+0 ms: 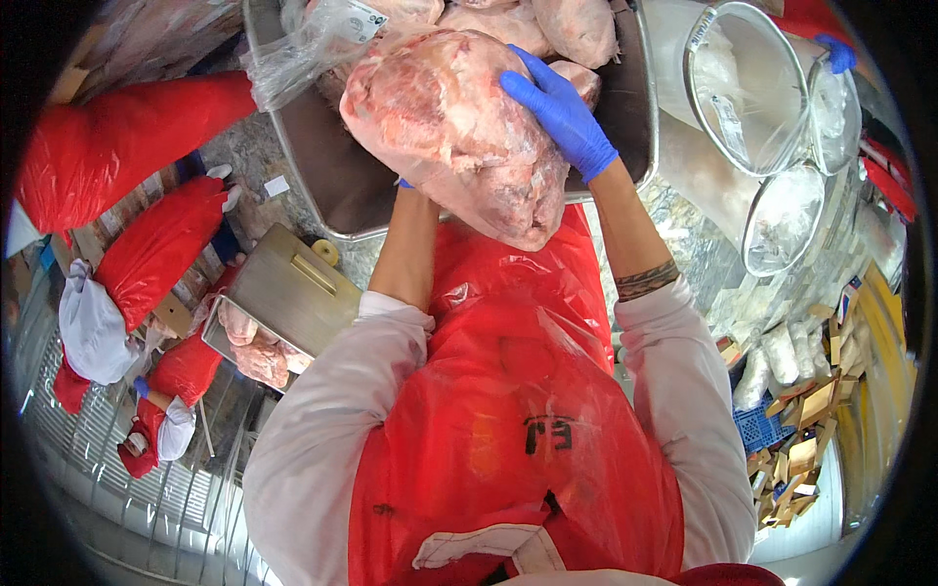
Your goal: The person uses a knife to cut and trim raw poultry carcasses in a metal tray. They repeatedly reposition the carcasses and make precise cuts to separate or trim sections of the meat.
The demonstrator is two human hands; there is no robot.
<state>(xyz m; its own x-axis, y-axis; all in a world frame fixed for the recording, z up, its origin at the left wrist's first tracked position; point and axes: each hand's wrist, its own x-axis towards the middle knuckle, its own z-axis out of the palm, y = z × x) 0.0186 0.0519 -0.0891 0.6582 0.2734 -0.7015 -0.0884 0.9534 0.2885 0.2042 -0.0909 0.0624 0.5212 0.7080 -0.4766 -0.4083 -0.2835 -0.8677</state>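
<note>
A large piece of raw meat (454, 127), pale pink with white fat, is held up over the near part of a grey metal bin (327, 181). My right hand (562, 107), in a blue glove, grips its right side with thumb and fingers spread over the surface. Under its left side is my left hand (405, 183); only a scrap of blue glove shows there, and the fingers are hidden beneath the meat. More raw meat pieces (576, 27) lie in the bin behind it. Clear plastic wrap (311, 61) with a white label hangs over the bin's left rim.
To the right stand hoops (747, 88) holding clear plastic bags. Broken cardboard (801, 459) is heaped at lower right beside a blue crate (762, 427). At left, a metal container (293, 288) with meat (256, 356) stands near people in red aprons (161, 249).
</note>
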